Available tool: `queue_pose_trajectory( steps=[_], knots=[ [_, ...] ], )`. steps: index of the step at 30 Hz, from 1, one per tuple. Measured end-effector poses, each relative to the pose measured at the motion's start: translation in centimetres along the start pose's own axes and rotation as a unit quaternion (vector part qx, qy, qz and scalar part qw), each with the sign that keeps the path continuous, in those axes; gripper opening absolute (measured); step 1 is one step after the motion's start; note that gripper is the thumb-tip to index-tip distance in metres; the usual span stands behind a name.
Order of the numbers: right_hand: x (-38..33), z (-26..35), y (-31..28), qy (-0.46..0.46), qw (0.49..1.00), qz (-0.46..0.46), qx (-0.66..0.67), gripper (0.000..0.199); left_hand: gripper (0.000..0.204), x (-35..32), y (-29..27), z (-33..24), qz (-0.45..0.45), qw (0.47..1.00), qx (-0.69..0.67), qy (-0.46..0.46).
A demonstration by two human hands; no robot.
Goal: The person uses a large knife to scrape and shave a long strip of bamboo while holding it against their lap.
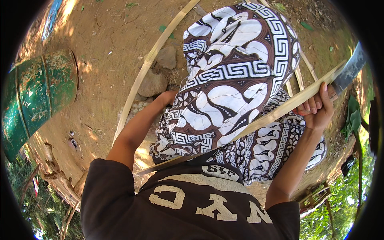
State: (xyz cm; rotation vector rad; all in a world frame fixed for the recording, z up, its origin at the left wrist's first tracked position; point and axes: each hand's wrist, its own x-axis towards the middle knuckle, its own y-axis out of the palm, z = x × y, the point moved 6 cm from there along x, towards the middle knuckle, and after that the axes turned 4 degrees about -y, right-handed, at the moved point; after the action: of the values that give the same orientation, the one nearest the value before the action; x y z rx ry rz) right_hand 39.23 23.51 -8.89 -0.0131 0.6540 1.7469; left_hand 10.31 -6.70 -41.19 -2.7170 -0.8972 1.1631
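Observation:
My right hand (318,105) is closed around the upper end of a long pale bamboo strip (256,125), which runs slantwise across my lap. Against that end, just beyond my fingers, lies a wide dark metal blade (353,67); I cannot make out how its handle is held. My left hand (170,97) reaches down past my knee, its fingers hidden behind the brown, black and white patterned cloth (236,100) over my legs. Left of that arm another long bamboo strip (149,60) curves along the ground.
Stones (152,83) lie beside my left hand on the bare earth. A rusty green metal drum (44,90) is at the left. More thin strips (299,78) stick out beyond my right knee. Green plants (340,208) grow at the lower right.

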Motion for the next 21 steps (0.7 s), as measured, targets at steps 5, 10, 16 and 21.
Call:
queue_pose_trajectory(
  steps=[5,10,16,21],
  knots=[
    [0.1,0.6,0.5,-0.016,0.999,0.010,-0.037,0.031,0.037,0.9,1.7,-0.6,0.049,0.997,0.049,-0.043],
    [0.0,0.7,0.5,-0.041,0.999,-0.007,-0.015,0.019,0.036,1.9,2.8,-1.5,0.075,0.991,0.076,-0.076],
    [-0.3,1.1,1.1,-0.039,0.998,-0.015,-0.043,0.024,0.035,1.7,2.4,-1.9,0.083,0.987,0.094,-0.099],
    [-0.3,1.1,1.3,-0.038,0.998,-0.019,-0.040,0.023,0.035,1.5,2.4,-2.1,0.079,0.986,0.096,-0.115]
  ],
)
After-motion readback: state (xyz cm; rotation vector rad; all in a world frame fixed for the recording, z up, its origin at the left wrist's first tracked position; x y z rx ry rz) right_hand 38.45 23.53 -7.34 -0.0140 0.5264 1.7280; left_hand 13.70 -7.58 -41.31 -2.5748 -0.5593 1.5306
